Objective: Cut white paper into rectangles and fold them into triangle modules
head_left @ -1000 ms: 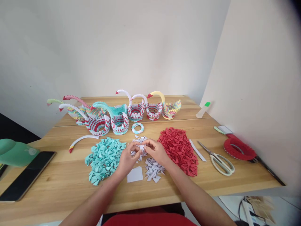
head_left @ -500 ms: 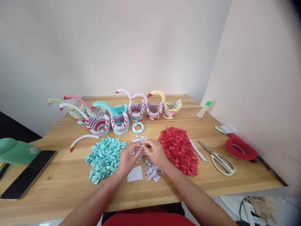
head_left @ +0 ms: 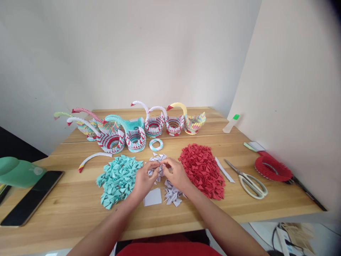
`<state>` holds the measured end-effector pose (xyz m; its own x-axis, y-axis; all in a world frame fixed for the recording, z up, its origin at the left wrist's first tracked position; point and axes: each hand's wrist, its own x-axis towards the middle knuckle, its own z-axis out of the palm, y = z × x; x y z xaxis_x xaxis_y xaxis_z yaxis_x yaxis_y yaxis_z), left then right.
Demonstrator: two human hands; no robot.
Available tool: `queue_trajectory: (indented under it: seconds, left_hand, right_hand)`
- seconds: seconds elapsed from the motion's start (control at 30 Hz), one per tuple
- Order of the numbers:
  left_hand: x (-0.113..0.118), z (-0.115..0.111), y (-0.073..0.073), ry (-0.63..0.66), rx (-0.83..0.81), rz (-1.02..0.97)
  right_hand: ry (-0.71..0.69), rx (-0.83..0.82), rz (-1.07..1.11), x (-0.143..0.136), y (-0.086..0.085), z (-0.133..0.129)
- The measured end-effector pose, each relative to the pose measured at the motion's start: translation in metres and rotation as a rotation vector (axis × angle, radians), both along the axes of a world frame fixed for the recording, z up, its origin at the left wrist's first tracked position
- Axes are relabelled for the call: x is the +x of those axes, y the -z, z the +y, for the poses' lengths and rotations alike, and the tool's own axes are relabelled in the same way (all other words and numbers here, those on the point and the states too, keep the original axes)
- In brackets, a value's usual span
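Fingertips of the left hand and right hand have drawn closer together than a second ago. Beneath them spreads the wooden table, with paper swans grouped towards its far edge. Nearer the front edge, a red paper heap lies right of the hands and a turquoise paper heap left of them. A phone lies near the front left corner, scissors towards the right edge. White paper pieces lie between the heaps, beside blank slips; a paper ring sits before the swans. Smallest, a folded bit is pinched by both hands above the white pieces, mostly hidden.
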<state>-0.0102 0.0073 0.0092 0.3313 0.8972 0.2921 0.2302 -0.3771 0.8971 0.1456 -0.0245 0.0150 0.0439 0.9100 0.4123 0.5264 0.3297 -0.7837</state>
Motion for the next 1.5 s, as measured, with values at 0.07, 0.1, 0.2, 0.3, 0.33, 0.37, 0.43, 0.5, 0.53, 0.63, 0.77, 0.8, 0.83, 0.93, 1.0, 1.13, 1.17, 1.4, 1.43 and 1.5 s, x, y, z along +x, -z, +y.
queue_trajectory:
  seconds: [0.07, 0.1, 0.2, 0.3, 0.33, 0.37, 0.43, 0.5, 0.53, 0.63, 0.77, 0.8, 0.83, 0.93, 1.0, 1.13, 1.17, 1.4, 1.43, 1.5]
  left_hand:
    - [0.0, 0.001, -0.002, 0.014, -0.022, -0.035]
    - [0.0, 0.001, -0.003, 0.023, -0.032, -0.049]
    - [-0.001, 0.002, -0.004, 0.038, -0.045, -0.053]
    - [-0.002, 0.002, -0.004, 0.033, -0.05, -0.057]
    - [-0.002, 0.002, -0.004, 0.031, -0.052, -0.064]
    - [-0.002, 0.002, -0.004, 0.031, -0.054, -0.07]
    - [-0.002, 0.003, -0.003, 0.032, -0.055, -0.079]
    - [-0.002, 0.003, -0.003, 0.04, -0.05, -0.083]
    - [-0.002, 0.003, -0.004, 0.042, -0.045, -0.086]
    - [-0.002, 0.003, -0.004, 0.039, -0.02, -0.091]
    - [-0.002, 0.001, -0.006, 0.028, 0.045, -0.063]
    - [-0.003, 0.001, -0.006, 0.022, 0.069, -0.051]
    - [-0.003, 0.0, -0.006, 0.018, 0.094, -0.036]
    - [-0.003, 0.0, -0.004, 0.01, 0.198, 0.034]
    - [-0.003, 0.0, -0.002, 0.004, 0.3, 0.078]
    - [-0.001, -0.001, 0.004, -0.023, 0.472, 0.13]
    - [-0.001, -0.001, 0.005, -0.026, 0.496, 0.142]
    - [0.002, -0.004, 0.01, -0.007, 0.563, 0.218]
    - [0.002, -0.004, 0.01, -0.009, 0.553, 0.228]
    - [0.003, -0.005, 0.01, -0.01, 0.517, 0.239]
  right_hand:
    - [0.002, -0.011, 0.02, 0.001, 0.0, 0.0]
    - [0.003, -0.016, 0.029, 0.001, 0.0, 0.001]
    - [-0.005, -0.007, 0.039, 0.002, 0.0, 0.001]
    - [-0.021, 0.008, 0.036, 0.003, 0.0, 0.001]
    - [-0.024, 0.01, 0.036, 0.004, 0.0, 0.001]
    - [-0.027, 0.01, 0.038, 0.004, 0.0, 0.001]
    - [-0.03, 0.006, 0.049, 0.004, 0.0, 0.001]
    - [-0.041, -0.018, 0.079, 0.004, 0.0, 0.001]
    - [-0.049, -0.041, 0.1, 0.004, -0.001, 0.001]
    - [-0.084, -0.113, 0.153, 0.005, -0.003, 0.001]
    - [-0.101, -0.132, 0.136, 0.004, -0.005, 0.001]
    - [-0.101, -0.133, 0.132, 0.004, -0.005, 0.001]
    - [-0.099, -0.133, 0.131, 0.004, -0.004, 0.001]
    - [-0.091, -0.125, 0.132, 0.003, -0.002, 0.002]
    - [-0.077, -0.111, 0.126, 0.002, 0.0, 0.002]
    - [-0.021, -0.069, 0.114, 0.001, 0.004, 0.002]
    - [-0.006, -0.055, 0.112, 0.0, 0.005, 0.002]
    - [0.07, -0.001, 0.115, -0.001, 0.009, 0.001]
    - [0.071, -0.002, 0.115, -0.001, 0.008, 0.0]
    - [0.055, -0.007, 0.111, -0.002, 0.007, 0.0]
